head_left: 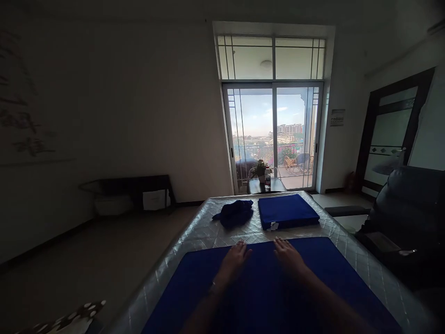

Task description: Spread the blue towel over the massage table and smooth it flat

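A dark blue cloth [260,287] lies spread flat over the near part of the table. My left hand [236,257] rests on it near its far edge, palm down, fingers stretched out. To its right, my right hand [287,253] lies flat at the same edge, fingers extended. Neither hand grips anything. Beyond my right hand is a neatly folded stack of blue cloth [288,208] with a white tag [274,226] at its near edge. A crumpled blue cloth [238,213] sits beyond my left hand.
A silvery quilted cover [194,232] drapes the table. Past its far end stands a small dark table [255,186] with a plant [260,169] and a bottle [267,178], before glass sliding doors [274,130]. A black armchair [406,218] is on the right; a low dark bench [132,188] lines the left wall.
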Motion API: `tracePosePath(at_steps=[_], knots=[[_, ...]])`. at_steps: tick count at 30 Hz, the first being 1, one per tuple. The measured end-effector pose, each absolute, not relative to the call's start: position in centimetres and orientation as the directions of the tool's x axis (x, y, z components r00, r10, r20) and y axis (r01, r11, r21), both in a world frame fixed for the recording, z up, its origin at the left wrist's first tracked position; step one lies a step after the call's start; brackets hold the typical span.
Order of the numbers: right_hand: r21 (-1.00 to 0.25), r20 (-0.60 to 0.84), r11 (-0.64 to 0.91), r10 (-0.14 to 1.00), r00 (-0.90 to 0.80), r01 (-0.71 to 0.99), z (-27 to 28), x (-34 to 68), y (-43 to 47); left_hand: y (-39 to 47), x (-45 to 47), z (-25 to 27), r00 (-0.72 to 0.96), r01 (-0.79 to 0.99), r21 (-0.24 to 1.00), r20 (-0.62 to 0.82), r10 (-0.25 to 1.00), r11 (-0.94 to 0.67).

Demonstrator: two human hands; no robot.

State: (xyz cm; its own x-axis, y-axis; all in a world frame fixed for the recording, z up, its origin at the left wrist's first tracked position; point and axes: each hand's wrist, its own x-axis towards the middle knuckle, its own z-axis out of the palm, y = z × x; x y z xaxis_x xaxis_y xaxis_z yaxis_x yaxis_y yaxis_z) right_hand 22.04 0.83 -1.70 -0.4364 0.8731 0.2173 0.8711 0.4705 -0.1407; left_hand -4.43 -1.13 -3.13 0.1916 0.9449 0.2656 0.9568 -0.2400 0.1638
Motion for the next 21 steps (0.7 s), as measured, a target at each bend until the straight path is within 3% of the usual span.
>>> tracePosePath(at_steps=[4,9,14,21], knots=[[-0.206,0.175,0.575,0.817,-0.549,0.792,-3.3,17.0,0.3,-0.9,1.1,-4.4,0.351,0.906,0.154,0.248,0.903,-0.394],[-0.239,0.129,0.559,0.829,-0.544,0.794,-3.8,16.9,0.2,-1.0,1.4,-5.0,0.317,0.911,0.197,0.225,0.921,-0.362],[-0.285,0.054,0.449,0.889,-0.454,0.847,-2.9,20.7,0.7,-0.6,-1.3,-5.2,0.282,0.927,0.191,0.212,0.936,-0.323],[-0.176,0.050,0.208,0.978,-0.203,0.962,-3.7,35.5,3.3,-2.1,-15.0,-5.4,0.065,0.990,0.112,0.156,0.986,-0.083]])
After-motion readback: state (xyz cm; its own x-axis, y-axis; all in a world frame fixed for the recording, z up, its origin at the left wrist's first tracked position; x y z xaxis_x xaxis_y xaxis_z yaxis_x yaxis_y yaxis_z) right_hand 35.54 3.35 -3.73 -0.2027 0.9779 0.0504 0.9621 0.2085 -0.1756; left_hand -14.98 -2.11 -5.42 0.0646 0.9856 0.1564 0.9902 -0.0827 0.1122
